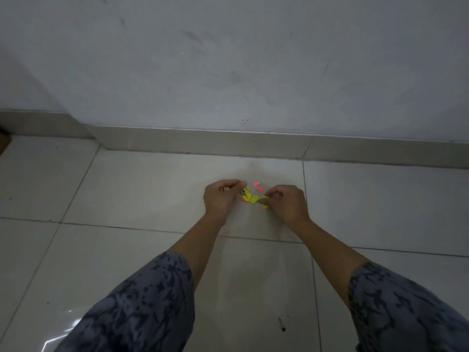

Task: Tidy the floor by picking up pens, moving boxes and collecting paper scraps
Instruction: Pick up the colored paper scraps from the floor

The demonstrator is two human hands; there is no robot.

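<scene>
Head view: hands point(220, 196) seemingly curled over scraps point(253, 198)

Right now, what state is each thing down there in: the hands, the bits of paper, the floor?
Left hand: fingers curled, pinching small scraps.
Right hand: fingers pinched on a yellow scrap.
Yellow scraps: bunched on the floor between the hands.
Pink scraps: loose on the floor, untouched.
Floor: tiled, with a dark speck near the person.

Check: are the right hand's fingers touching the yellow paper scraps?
Touching. The head view shows the right hand fingers pinching the yellow paper scraps.
</scene>
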